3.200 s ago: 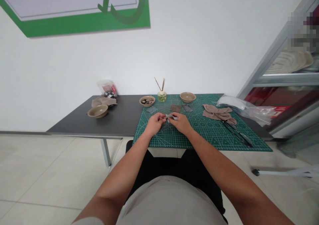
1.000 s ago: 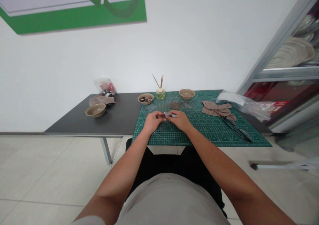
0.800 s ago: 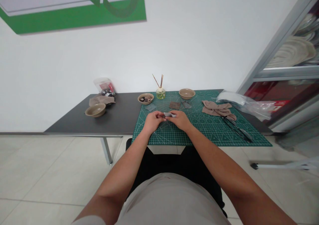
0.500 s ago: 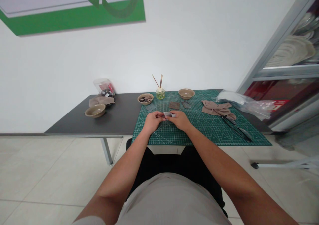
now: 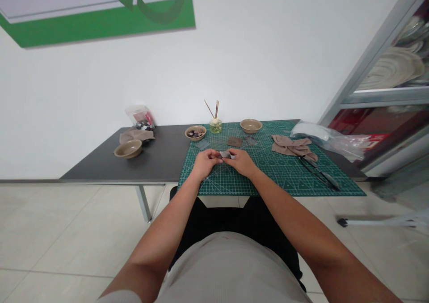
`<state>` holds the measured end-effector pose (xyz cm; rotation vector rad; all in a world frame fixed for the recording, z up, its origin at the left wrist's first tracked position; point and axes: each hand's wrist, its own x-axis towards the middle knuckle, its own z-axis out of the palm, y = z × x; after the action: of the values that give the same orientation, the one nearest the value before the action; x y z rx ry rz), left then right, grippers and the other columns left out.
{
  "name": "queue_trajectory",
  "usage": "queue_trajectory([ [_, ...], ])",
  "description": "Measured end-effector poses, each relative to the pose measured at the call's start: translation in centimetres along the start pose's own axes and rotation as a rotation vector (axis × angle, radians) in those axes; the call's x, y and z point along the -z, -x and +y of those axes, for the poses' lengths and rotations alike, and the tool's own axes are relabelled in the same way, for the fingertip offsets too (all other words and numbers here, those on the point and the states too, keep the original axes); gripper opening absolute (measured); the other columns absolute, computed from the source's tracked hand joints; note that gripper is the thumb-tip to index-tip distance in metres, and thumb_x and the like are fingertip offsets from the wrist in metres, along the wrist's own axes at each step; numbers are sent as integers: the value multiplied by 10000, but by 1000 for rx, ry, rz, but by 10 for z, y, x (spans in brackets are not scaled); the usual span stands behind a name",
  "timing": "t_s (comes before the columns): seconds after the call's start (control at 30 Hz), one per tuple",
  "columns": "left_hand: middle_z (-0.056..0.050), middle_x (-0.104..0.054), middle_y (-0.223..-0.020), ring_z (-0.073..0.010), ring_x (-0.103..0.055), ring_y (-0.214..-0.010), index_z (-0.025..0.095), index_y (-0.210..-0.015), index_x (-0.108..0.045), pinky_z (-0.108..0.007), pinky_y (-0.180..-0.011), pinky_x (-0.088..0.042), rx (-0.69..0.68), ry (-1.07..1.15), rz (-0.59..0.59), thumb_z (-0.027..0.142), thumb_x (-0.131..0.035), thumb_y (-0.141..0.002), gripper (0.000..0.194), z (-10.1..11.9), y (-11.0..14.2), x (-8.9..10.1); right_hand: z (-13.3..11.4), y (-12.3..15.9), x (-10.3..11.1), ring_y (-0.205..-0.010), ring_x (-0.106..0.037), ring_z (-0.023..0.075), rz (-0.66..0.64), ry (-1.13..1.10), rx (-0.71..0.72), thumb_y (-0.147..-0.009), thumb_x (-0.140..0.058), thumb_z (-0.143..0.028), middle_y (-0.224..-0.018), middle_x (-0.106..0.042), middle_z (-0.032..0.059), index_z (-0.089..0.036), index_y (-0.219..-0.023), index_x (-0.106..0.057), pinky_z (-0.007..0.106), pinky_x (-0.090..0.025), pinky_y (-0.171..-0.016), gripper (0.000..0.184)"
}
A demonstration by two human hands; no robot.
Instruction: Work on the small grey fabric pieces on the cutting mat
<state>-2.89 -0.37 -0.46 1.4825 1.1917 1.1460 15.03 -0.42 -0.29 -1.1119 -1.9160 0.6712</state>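
My left hand (image 5: 205, 163) and my right hand (image 5: 241, 162) meet over the green cutting mat (image 5: 275, 178), both pinched on a small grey fabric piece (image 5: 226, 154) held between their fingertips. Just beyond the hands lie a brown fabric square (image 5: 234, 141) and two greyish fabric pieces (image 5: 203, 145), (image 5: 250, 140). A small bowl with dark bits (image 5: 195, 133) stands at the mat's far left corner, and an empty tan bowl (image 5: 251, 125) stands at the far middle.
A reed diffuser jar (image 5: 215, 124) stands between the bowls. Beige cloth (image 5: 291, 146), scissors (image 5: 318, 173) and a clear plastic bag (image 5: 331, 144) lie to the right. On the dark table (image 5: 157, 160) to the left are another bowl (image 5: 128, 149), cloth and a bag of pieces (image 5: 140, 117).
The hands have stayed together on the grey piece, working it only slightly. The view has shifted a little since the earliest frame.
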Motion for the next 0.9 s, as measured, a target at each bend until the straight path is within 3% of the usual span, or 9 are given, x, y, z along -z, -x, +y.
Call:
queue_trajectory([
  [0.3,17,-652,-648,-114,-562,-592,157,-798,-693,-255,-626,-426,-4,26,-9,201,-774,-555,260,-4,-2,1,-4,1,1,-690,-563,144,7,11,5,-777,-636,-311,-724,-648,-9,-174,-820,-690,249,-360,-649,154],
  [0.43,21,-646,-643,-114,-551,-588,162,-817,-708,-253,-615,-427,-25,-6,-15,214,-767,-573,257,-4,-1,1,-3,1,1,-650,-542,137,17,8,-15,-759,-649,-345,-658,-604,-26,-176,-751,-666,249,-361,-630,169],
  [0.63,-20,-697,-749,-135,-600,-668,161,-930,-734,-278,-693,-467,-81,-13,15,289,-730,-665,293,-2,-1,1,9,-4,-3,-682,-605,150,252,-153,-140,-757,-609,-335,-793,-658,-6,-193,-893,-643,260,-459,-645,199],
  [0.7,-39,-707,-752,-148,-627,-686,147,-929,-723,-288,-707,-479,-66,37,12,334,-716,-691,302,-3,-2,1,11,-5,-5,-681,-630,151,273,-209,-161,-784,-569,-318,-831,-675,3,-198,-929,-637,264,-493,-635,200],
  [0.9,-23,-690,-706,-144,-632,-649,149,-838,-659,-259,-648,-465,-71,-45,61,262,-727,-630,246,-5,-1,-2,1,1,-5,-824,-687,196,237,54,-23,-831,-599,-276,-913,-750,32,-224,-983,-729,317,-523,-785,207],
])
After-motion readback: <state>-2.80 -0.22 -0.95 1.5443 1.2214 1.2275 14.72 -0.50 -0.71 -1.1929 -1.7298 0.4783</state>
